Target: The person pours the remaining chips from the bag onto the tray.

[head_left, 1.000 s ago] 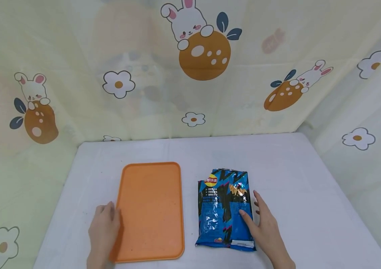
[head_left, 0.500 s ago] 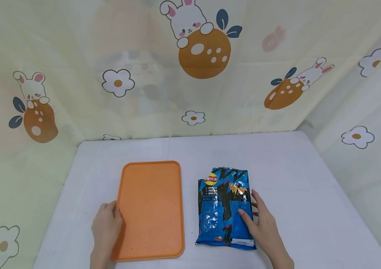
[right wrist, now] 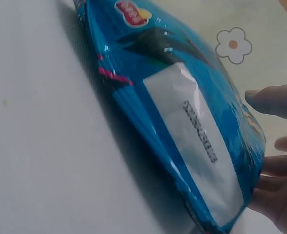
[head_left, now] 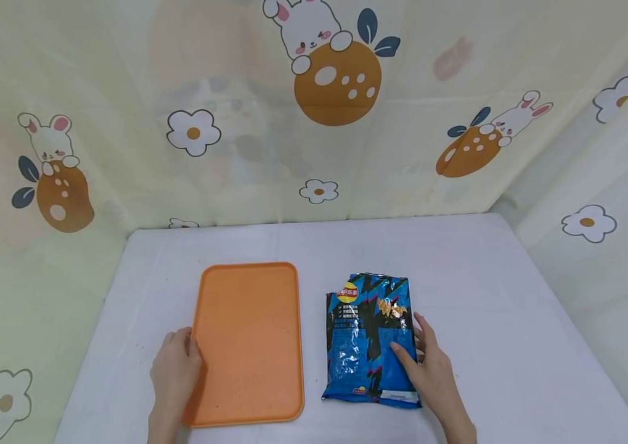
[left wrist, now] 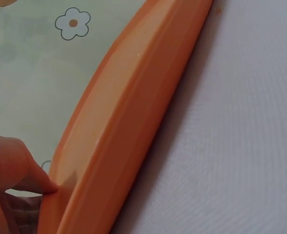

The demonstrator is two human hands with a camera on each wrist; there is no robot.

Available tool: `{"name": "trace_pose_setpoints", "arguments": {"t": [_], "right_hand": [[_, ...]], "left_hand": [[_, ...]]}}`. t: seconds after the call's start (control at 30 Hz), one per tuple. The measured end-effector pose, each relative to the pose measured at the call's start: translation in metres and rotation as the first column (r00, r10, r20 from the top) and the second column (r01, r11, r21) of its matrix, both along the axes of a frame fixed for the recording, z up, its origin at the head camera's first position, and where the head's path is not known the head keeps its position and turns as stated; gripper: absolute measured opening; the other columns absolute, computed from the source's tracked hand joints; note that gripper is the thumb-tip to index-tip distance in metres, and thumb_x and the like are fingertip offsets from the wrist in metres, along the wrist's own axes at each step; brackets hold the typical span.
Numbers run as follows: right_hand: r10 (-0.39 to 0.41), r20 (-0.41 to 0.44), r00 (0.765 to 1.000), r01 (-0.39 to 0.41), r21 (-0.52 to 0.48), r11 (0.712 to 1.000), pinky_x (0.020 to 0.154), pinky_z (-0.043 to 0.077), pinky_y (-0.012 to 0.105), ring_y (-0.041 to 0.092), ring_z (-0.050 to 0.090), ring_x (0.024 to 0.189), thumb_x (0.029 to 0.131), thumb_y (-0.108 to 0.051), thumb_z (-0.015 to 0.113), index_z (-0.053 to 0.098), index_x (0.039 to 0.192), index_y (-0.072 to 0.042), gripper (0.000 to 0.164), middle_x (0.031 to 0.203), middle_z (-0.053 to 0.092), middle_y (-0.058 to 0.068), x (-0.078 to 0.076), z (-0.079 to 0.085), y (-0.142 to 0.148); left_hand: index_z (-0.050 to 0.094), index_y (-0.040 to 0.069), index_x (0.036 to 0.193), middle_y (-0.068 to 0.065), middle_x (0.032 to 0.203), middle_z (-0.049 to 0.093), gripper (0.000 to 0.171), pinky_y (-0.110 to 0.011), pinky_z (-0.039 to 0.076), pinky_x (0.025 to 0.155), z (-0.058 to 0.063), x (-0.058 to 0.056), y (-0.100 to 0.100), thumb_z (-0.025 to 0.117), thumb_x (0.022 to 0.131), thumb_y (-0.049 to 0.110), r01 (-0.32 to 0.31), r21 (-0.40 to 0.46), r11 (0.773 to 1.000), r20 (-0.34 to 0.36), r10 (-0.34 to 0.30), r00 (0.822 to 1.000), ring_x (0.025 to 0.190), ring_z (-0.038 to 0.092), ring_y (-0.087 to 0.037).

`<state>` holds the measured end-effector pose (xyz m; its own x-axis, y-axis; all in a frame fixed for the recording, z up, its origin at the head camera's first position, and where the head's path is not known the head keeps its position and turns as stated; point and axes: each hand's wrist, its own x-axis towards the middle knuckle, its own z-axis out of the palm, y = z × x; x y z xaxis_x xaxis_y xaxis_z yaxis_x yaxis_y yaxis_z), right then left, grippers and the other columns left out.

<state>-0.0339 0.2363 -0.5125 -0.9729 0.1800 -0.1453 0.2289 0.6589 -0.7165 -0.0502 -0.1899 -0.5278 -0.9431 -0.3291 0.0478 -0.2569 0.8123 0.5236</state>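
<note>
White tablecloth (head_left: 513,333), head view: orange tray (head_left: 249,345) left, snack bag (head_left: 366,345) right, strip of cloth between; wider stretch right of bag. Over past second, left hand (head_left: 176,370) has settled on tray's outer rim; right hand (head_left: 437,373) sets thumb over bag. Left-wrist view: we see rim pinched, tray seemingly steadied. Right-wrist view: fingers spread at bag's side; whether gripping, we cannot tell.
</note>
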Motion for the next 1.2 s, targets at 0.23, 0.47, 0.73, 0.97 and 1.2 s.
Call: {"name": "trace_pose_setpoints", "arguments": {"t": [0.23,0.47,0.73,0.97,1.2], "right_hand": [[-0.123,0.264,0.957,0.220,-0.375,0.901,0.098,0.048,0.049,0.043,0.052,0.127,0.088,-0.055,0.063,0.017,0.155,-0.014,0.092,0.148,0.040,0.028,0.001,-0.004,0.001],[-0.147,0.366,0.919,0.331,-0.513,0.792,0.104,0.042,0.043,0.038,0.047,0.133,0.084,-0.050,0.070,0.023,0.152,-0.001,0.096,0.148,0.041,0.027,0.000,-0.015,0.001],[-0.183,0.363,0.913,0.369,-0.550,0.749,0.096,0.049,0.037,0.023,0.062,0.118,0.086,-0.039,0.072,0.033,0.148,0.003,0.084,0.145,0.046,0.025,0.000,-0.017,-0.002],[-0.233,0.341,0.911,0.392,-0.533,0.750,0.095,0.051,0.036,0.016,0.065,0.110,0.088,-0.042,0.069,0.043,0.143,0.000,0.073,0.141,0.053,0.021,0.001,-0.016,-0.004],[-0.270,0.251,0.929,0.365,-0.521,0.772,0.082,0.056,0.027,0.006,0.071,0.090,0.087,-0.045,0.069,0.056,0.134,-0.004,0.063,0.122,0.069,0.010,0.002,-0.009,-0.009]], "left_hand": [[0.061,-0.005,0.119,-0.023,0.096,0.062,0.029,-0.047,0.053,0.064,0.000,0.000,0.002,0.054,0.093,0.007,-0.014,-0.001,1.000,0.012,0.014,1.000,0.079,0.065,-0.034],[0.060,-0.005,0.119,-0.024,0.100,0.063,0.028,-0.049,0.054,0.067,-0.002,0.002,0.002,0.054,0.094,0.007,-0.024,-0.006,1.000,0.004,0.024,1.000,0.083,0.066,-0.036],[0.060,-0.005,0.118,-0.025,0.104,0.063,0.028,-0.053,0.054,0.071,-0.002,0.001,0.004,0.054,0.093,0.006,-0.028,-0.003,1.000,-0.013,0.028,1.000,0.089,0.065,-0.040],[0.060,-0.005,0.119,-0.024,0.102,0.063,0.029,-0.052,0.054,0.069,-0.005,0.001,0.004,0.054,0.093,0.006,-0.034,-0.002,0.999,-0.020,0.034,0.999,0.085,0.066,-0.039],[0.061,-0.005,0.119,-0.024,0.098,0.063,0.029,-0.048,0.054,0.065,-0.004,0.001,0.003,0.055,0.093,0.006,-0.033,-0.001,0.999,-0.024,0.033,0.999,0.079,0.065,-0.035]]}}
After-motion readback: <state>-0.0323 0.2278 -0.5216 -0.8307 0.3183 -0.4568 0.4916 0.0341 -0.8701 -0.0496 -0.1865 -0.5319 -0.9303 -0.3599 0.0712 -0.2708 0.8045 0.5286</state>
